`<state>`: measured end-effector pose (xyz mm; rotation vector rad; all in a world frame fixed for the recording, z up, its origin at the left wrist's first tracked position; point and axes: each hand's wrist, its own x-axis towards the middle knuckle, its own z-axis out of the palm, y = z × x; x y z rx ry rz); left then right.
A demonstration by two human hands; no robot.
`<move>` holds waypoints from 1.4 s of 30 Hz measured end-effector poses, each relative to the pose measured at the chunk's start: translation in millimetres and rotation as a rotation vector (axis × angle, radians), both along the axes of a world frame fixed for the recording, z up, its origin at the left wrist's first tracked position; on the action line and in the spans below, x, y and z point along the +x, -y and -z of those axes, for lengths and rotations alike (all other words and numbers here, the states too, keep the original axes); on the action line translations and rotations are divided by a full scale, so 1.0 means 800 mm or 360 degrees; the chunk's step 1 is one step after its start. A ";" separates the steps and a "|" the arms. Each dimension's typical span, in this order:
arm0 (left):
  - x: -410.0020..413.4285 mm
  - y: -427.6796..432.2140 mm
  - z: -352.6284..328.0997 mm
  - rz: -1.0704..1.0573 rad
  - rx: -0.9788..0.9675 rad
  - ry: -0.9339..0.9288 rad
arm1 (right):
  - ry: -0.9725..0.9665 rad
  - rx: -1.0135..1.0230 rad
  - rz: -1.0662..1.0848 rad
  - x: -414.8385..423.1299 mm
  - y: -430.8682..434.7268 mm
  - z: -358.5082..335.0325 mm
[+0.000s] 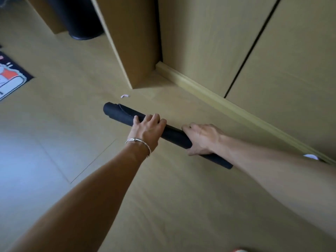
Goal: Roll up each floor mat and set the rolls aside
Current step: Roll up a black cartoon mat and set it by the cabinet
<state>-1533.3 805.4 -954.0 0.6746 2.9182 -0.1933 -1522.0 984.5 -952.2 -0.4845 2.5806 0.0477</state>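
As our left hand and right hand both clasp it from above, the long black rolled rubber floor mat cannot spring open; it runs ten-to-four, near the pale skirting board at two.

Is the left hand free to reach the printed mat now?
Probably not: the left hand and right hand both grip the black roll, and the printed mat lies well apart.

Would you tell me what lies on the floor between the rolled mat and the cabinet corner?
In the head view, a small pale scrap lies there, apart from both the rolled mat and the cabinet corner.
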 end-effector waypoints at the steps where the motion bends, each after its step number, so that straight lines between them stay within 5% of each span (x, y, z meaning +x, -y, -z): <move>1: -0.006 -0.021 0.004 0.0025 0.0000 0.0020 | -0.0010 0.0018 0.0050 -0.002 -0.020 0.002; 10: -0.045 -0.154 0.029 0.0244 0.0092 0.0009 | -0.0103 -0.0014 0.0499 -0.009 -0.140 0.035; 20: -0.032 -0.213 0.072 0.0183 -0.0093 0.0689 | -0.0164 0.0111 0.0768 0.004 -0.190 0.075; 30: -0.030 -0.232 0.063 0.0256 0.0011 0.0710 | -0.0049 0.0023 0.0787 0.004 -0.211 0.069; 37: -0.035 -0.233 0.057 0.0468 0.0095 0.0230 | -0.0079 -0.0064 0.0501 0.024 -0.212 0.062; 42: -0.036 -0.206 0.053 0.0356 -0.0108 0.0557 | -0.0203 -0.0098 0.0229 0.026 -0.170 0.062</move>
